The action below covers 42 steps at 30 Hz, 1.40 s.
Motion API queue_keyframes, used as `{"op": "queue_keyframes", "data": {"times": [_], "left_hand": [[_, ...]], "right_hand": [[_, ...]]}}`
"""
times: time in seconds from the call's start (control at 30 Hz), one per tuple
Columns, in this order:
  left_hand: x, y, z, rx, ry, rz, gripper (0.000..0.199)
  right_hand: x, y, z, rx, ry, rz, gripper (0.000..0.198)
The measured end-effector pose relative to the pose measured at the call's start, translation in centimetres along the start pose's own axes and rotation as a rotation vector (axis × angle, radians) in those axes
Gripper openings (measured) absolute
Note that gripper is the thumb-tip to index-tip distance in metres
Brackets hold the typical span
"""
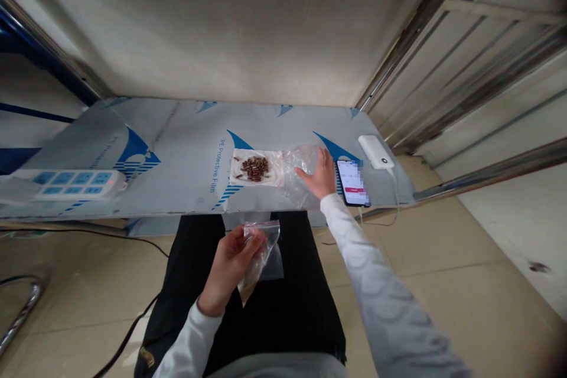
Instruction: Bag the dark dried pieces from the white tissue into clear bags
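My left hand (231,267) is closed on a small clear zip bag (271,233), held above my lap in front of the table edge. The bag hangs tilted, with its zip edge at the top. My right hand (322,175) reaches over the table with thumb and fingers apart. It is at the right side of some loose clear plastic bags (299,160), seemingly touching them. Left of these bags lies a white sheet (275,172) bearing a pile of small brown capsule-like pieces (256,169). A few of the pieces lie apart from the pile.
A phone (353,183) and a white power bank (375,151) with a cable lie on the right of the film-covered metal table (186,136). At the left is a power strip (75,182). Metal posts and panels stand around the table.
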<state>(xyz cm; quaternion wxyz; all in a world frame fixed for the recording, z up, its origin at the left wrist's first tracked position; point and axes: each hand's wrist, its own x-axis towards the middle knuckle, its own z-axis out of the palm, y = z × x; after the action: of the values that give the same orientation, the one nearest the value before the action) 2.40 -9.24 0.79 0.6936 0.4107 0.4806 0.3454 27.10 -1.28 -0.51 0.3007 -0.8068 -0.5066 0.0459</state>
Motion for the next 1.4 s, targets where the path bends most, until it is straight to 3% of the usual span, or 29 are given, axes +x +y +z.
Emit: {"op": "queue_keyframes", "data": {"times": [0.13, 0.33, 0.53, 0.8, 0.9, 1.0, 1.1, 1.2, 1.3, 1.4], "left_hand": [[0.3, -0.3, -0.1, -0.007, 0.008, 0.002, 0.033], [0.4, 0.6, -0.7, -0.059, 0.083, -0.008, 0.035], [0.5, 0.8, -0.8, -0.070, 0.102, -0.008, 0.035], [0.7, 0.2, -1.2, -0.091, 0.111, 0.010, 0.035], [0.3, 0.4, -2.0, -0.097, 0.127, 0.049, 0.032], [-0.2, 1.0, -3.6, -0.105, 0.183, 0.088, 0.030], [-0.9, 1.5, -6.2, -0.105, 0.313, 0.117, 0.031], [-1.5, 1.8, -9.6, -0.128, 0.475, 0.146, 0.035], [-1.9, 1.9, -13.1, -0.165, 0.597, 0.182, 0.041], [-1.3, 2.8, -16.0, -0.187, 0.672, 0.223, 0.044]], "right_hand": [[4.0, 0.3, 2.5, -0.212, -0.228, 0.081, 0.095], [4.3, 2.0, 4.0, -0.260, -0.267, 0.048, 0.065], [4.3, 3.1, 3.4, -0.177, -0.134, 0.024, 0.038], [6.2, 4.0, 0.3, -0.047, 0.208, 0.123, 0.046], [6.8, 0.7, 0.2, 0.056, 0.287, 0.085, 0.052], [6.3, -6.7, 2.8, 0.287, 0.267, -0.118, 0.049], [4.2, -15.9, 7.7, 0.341, 0.011, -0.356, 0.043], [1.0, -22.7, 13.1, 0.143, -0.327, -0.551, 0.041], [-1.9, -25.3, 16.9, 0.044, -0.450, -0.620, 0.044], [-3.4, -25.0, 18.2, -0.045, -0.484, -0.622, 0.067]]}}
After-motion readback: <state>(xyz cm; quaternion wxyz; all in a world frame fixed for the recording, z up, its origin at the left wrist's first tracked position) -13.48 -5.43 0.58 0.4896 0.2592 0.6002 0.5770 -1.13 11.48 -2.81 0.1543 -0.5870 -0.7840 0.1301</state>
